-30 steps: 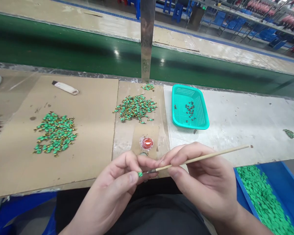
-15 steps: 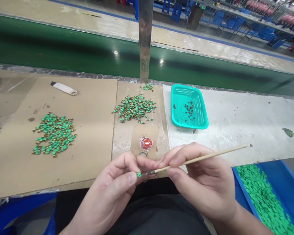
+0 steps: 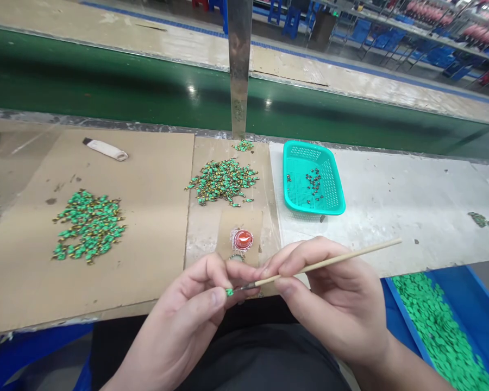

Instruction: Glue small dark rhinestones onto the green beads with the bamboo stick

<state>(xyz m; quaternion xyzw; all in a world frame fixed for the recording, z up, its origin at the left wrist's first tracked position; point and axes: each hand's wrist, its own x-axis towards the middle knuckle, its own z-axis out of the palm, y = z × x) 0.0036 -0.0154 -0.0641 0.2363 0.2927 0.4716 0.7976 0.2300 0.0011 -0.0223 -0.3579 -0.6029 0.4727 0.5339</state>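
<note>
A tiny bright-green piece (image 3: 229,292) is pinched between the thumb and forefinger of the left hand (image 3: 185,309), just over the near edge of the desk. The right hand (image 3: 330,296) holds a thin wooden-handled brush (image 3: 309,270) in a narrow, pencil-like grip. The brush's dark metal tip is at the green piece, but whether they touch is too small to tell.

Just beyond the hands, a round red-filled cap (image 3: 243,239) lies on a brown cardboard strip (image 3: 204,244). Toward the desk's far edge, on that same strip, is a heap of green-and-gold pieces (image 3: 222,182). A second heap of green-and-gold pieces (image 3: 88,225) lies to the left on a wider cardboard sheet (image 3: 138,282), with a cream-coloured rolled tube (image 3: 105,149) near that sheet's far edge. To the right, a turquoise plastic mesh basket (image 3: 288,184) holds scattered dark pieces (image 3: 314,182). At the desk's near right corner, a blue tray (image 3: 476,309) is heaped with flat green discs (image 3: 440,331).
</note>
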